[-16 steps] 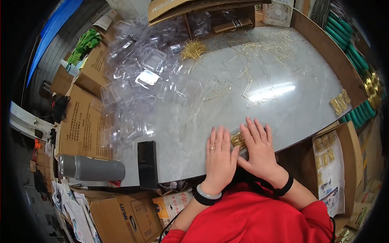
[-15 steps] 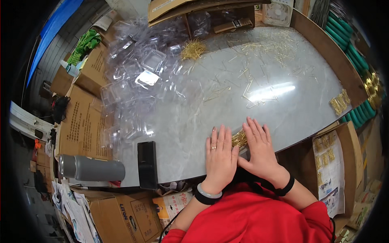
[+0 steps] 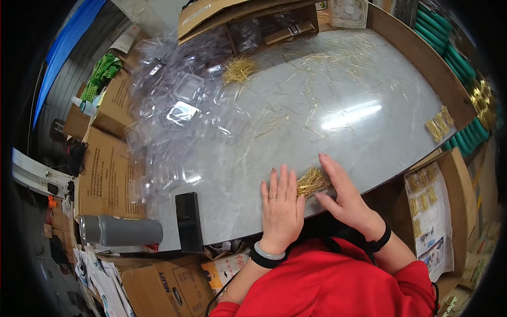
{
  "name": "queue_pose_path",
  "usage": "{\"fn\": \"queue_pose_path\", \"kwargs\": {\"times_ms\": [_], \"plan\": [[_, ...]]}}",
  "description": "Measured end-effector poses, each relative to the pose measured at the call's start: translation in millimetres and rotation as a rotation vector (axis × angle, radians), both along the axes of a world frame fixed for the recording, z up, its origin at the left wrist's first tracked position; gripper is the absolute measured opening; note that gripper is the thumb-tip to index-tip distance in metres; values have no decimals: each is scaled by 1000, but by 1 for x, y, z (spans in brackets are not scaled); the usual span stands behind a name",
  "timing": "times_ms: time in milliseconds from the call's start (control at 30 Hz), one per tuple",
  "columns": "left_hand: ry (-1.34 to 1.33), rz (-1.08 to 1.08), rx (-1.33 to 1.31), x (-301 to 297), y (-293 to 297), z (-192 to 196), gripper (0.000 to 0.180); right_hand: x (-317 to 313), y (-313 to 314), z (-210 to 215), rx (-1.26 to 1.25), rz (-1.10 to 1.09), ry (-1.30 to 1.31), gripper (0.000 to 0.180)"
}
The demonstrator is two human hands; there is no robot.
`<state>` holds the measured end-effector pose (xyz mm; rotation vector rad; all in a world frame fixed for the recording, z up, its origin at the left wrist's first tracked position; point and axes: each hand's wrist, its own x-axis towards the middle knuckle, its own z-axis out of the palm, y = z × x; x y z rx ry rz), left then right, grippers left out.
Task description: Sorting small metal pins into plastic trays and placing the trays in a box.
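A small heap of thin gold-coloured wire hooks (image 3: 312,181) lies on the grey marbled table near its front edge. Flanking its left side is my left hand (image 3: 283,208), palm down with the fingers stretched out. My right hand (image 3: 346,195) stands on its edge at the heap's right side, fingers extended and thumb apart. The heap sits between both hands; neither hand grips it. Palm contact is partly hidden. Farther off, a tangled gold wire pile (image 3: 239,69) and many loose gold pieces (image 3: 348,58) are spread over the table (image 3: 232,158).
Clear plastic boxes (image 3: 185,87) pile up at left. A black phone (image 3: 189,222) and a grey bottle (image 3: 124,230) lie at the front left. Gold bundles (image 3: 439,124) rest at the right edge; more lie in a cardboard box (image 3: 462,195) below. A small fan (image 3: 348,12) stands behind.
My right hand has turned from palm down onto its edge and moved slightly away from my left hand, so more of the gold heap shows. The whole view has shifted slightly.
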<state>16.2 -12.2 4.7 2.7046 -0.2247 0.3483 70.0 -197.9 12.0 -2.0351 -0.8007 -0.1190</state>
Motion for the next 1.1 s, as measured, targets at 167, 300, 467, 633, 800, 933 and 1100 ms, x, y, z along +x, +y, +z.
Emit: {"fn": "queue_pose_path", "kwargs": {"times_ms": [167,300,467,633,800,933,1100], "plan": [[-37,-7,-52,1,-2,0,59,4,5,-8,-65,-23,-40,68],[-52,2,31,3,-5,1,59,3,2,-1,-48,5,-25,65],[-95,12,99,2,-4,-2,57,6,3,-8,1,-14,1,61],[-88,13,92,-1,-5,-4,54,9,3,-3,29,-2,93,56],[-81,9,113,0,-4,-6,56,7,7,-5,-28,18,104,54],[-64,17,154,1,-4,-4,58,-9,16,-4,-81,-134,-12,60],[-44,9,205,0,-3,-1,61,-15,19,-1,-233,-185,-107,68]]}}
